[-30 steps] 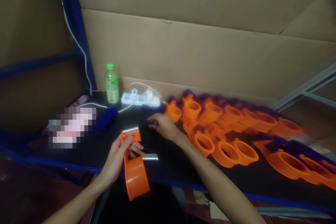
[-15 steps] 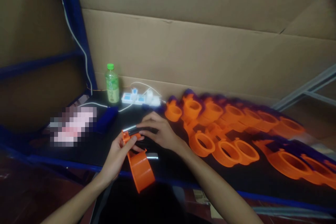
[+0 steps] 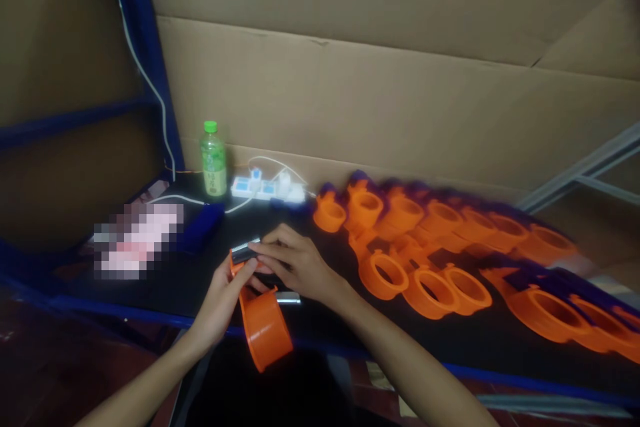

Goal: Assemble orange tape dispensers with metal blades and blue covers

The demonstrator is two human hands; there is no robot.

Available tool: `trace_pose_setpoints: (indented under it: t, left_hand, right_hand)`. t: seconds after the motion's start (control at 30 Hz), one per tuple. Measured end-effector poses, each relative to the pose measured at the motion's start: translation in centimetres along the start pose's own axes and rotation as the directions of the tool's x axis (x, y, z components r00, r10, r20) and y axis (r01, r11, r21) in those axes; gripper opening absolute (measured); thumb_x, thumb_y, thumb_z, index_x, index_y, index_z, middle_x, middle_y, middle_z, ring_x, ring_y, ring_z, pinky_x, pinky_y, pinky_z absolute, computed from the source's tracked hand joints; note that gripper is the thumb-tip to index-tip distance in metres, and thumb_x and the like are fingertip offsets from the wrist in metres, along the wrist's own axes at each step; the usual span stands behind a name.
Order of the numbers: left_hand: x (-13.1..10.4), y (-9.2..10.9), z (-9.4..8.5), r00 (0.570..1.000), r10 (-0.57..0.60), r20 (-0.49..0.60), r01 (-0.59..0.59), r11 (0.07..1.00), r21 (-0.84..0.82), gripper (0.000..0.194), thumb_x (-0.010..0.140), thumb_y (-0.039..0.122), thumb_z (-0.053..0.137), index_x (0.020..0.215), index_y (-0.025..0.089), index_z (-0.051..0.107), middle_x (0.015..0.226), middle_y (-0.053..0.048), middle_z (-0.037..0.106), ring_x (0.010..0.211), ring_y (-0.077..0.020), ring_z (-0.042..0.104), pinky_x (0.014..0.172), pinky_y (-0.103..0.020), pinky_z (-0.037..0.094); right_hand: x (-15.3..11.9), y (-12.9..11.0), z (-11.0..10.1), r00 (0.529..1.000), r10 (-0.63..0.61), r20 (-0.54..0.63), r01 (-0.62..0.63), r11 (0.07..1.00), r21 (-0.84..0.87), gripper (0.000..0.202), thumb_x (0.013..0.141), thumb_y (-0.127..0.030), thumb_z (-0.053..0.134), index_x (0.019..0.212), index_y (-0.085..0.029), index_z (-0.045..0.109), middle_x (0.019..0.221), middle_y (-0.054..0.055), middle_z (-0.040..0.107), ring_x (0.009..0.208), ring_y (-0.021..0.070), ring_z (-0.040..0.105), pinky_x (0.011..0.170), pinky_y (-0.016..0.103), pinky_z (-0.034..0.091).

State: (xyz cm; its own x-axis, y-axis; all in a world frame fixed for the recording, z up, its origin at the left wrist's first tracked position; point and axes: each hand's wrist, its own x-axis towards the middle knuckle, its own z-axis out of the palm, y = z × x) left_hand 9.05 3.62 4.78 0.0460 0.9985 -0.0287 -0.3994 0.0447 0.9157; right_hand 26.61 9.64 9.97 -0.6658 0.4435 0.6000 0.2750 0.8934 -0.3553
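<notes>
My left hand (image 3: pixel 224 300) is closed around the narrow end of an orange plastic tape dispenser (image 3: pixel 267 330), whose round drum hangs down toward the table's front edge. At the dispenser's upper end sits a toothed metal blade (image 3: pixel 245 251). The fingers of my right hand (image 3: pixel 295 260) are bent together over the blade's right side, pressing on it beside my left thumb. A small silvery strip (image 3: pixel 288 297) lies on the black table just right of the dispenser. My fingertips partly hide the part under the blade.
Several orange dispensers (image 3: pixel 384 275) lie in rows on the black table (image 3: pixel 320 330) to the right. Behind my hands are a green-capped bottle (image 3: pixel 214 163) and a white power strip (image 3: pixel 267 188) with cables. A blue object (image 3: pixel 203 227) lies left, beside a blurred pink item (image 3: pixel 140 243). Cardboard stands behind.
My right hand has moved slightly down and left, closer to my left thumb. The dispenser has shifted a little left and down, and more of the blade's dark face shows.
</notes>
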Motion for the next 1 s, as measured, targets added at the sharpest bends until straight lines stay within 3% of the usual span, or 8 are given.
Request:
trace_pose_setpoints:
  t: [0.1, 0.17, 0.27, 0.37, 0.5, 0.63, 0.83, 1.0]
  left_hand:
    - [-0.1, 0.5, 0.1, 0.999, -0.045, -0.027, 0.041, 0.99, -0.135, 0.042, 0.086, 0.045, 0.072, 0.114, 0.013, 0.066, 0.098, -0.013, 0.076, 0.069, -0.0211, 0.072, 0.062, -0.029, 0.056]
    - [-0.1, 0.8, 0.1, 0.996, -0.087, -0.027, 0.079, 0.973, -0.216, 0.044, 0.086, 0.048, 0.071, 0.109, 0.011, 0.068, 0.092, -0.014, 0.077, 0.067, -0.022, 0.072, 0.063, -0.032, 0.057]
    - [-0.1, 1.1, 0.0, 0.989, -0.145, -0.033, 0.131, 0.954, -0.271, 0.045, 0.084, 0.052, 0.069, 0.094, 0.009, 0.072, 0.08, -0.013, 0.075, 0.065, -0.0234, 0.072, 0.064, -0.034, 0.057]
    - [-0.1, 1.3, -0.1, 0.983, -0.178, -0.038, 0.159, 0.942, -0.297, 0.044, 0.083, 0.054, 0.069, 0.085, 0.011, 0.074, 0.069, -0.009, 0.072, 0.062, -0.0223, 0.07, 0.063, -0.032, 0.056]
    - [-0.3, 1.4, -0.2, 0.973, -0.232, 0.012, 0.224, 0.922, -0.316, 0.049, 0.084, 0.059, 0.066, 0.077, 0.011, 0.073, 0.057, -0.006, 0.065, 0.054, -0.019, 0.065, 0.061, -0.031, 0.055]
    - [-0.3, 1.5, -0.2, 0.96, -0.277, 0.036, 0.273, 0.902, -0.335, 0.051, 0.083, 0.061, 0.064, 0.075, 0.012, 0.072, 0.055, -0.005, 0.064, 0.05, -0.0171, 0.061, 0.058, -0.031, 0.053]
    - [-0.3, 1.5, -0.1, 0.962, -0.272, 0.033, 0.267, 0.903, -0.337, 0.046, 0.083, 0.059, 0.065, 0.075, 0.014, 0.071, 0.055, -0.005, 0.064, 0.051, -0.018, 0.062, 0.058, -0.031, 0.053]
    - [-0.2, 1.4, 0.0, 0.966, -0.258, 0.027, 0.253, 0.915, -0.314, 0.046, 0.082, 0.059, 0.066, 0.074, 0.014, 0.071, 0.054, -0.005, 0.063, 0.049, -0.0171, 0.06, 0.058, -0.032, 0.054]
  right_hand:
    - [0.0, 0.3, 0.2, 0.999, 0.014, -0.045, -0.01, 0.996, 0.09, 0.037, 0.102, -0.021, 0.053, 0.137, -0.025, 0.061, 0.112, 0.006, 0.07, 0.101, 0.0146, 0.063, 0.084, 0.029, 0.054]
    - [0.1, 1.1, 0.3, 0.993, 0.102, -0.062, -0.098, 0.993, 0.066, 0.035, 0.103, -0.021, 0.048, 0.136, -0.024, 0.061, 0.113, 0.005, 0.071, 0.101, 0.0139, 0.065, 0.086, 0.028, 0.055]
    - [0.5, 3.5, 0.3, 0.937, 0.344, -0.065, -0.35, 0.918, -0.185, 0.036, 0.104, -0.022, 0.043, 0.135, -0.024, 0.061, 0.122, 0.005, 0.07, 0.11, 0.0143, 0.064, 0.095, 0.029, 0.054]
    - [0.8, 6.2, 0.2, 0.875, 0.478, -0.075, -0.471, 0.807, -0.356, 0.042, 0.101, -0.016, 0.043, 0.14, -0.02, 0.058, 0.137, 0.009, 0.062, 0.126, 0.0194, 0.057, 0.109, 0.037, 0.048]
    - [1.2, 8.7, 0.7, 0.84, 0.543, 0.002, -0.483, 0.749, -0.454, 0.058, 0.092, -0.003, 0.041, 0.147, -0.022, 0.052, 0.147, 0.007, 0.054, 0.131, 0.0213, 0.055, 0.11, 0.037, 0.046]
    - [2.0, 9.4, 1.6, 0.805, 0.589, 0.075, -0.459, 0.697, -0.551, 0.073, 0.083, 0.003, 0.044, 0.151, -0.022, 0.045, 0.154, 0.008, 0.047, 0.128, 0.023, 0.058, 0.106, 0.036, 0.049]
    - [2.7, 9.5, 1.8, 0.771, 0.623, 0.131, -0.412, 0.645, -0.643, 0.051, 0.096, -0.009, 0.04, 0.144, -0.02, 0.053, 0.142, 0.014, 0.057, 0.117, 0.0239, 0.064, 0.097, 0.033, 0.052]
    - [2.8, 9.2, 1.5, 0.778, 0.61, 0.149, -0.38, 0.647, -0.661, 0.044, 0.101, -0.014, 0.038, 0.139, -0.02, 0.058, 0.137, 0.014, 0.058, 0.124, 0.0224, 0.058, 0.1, 0.031, 0.05]
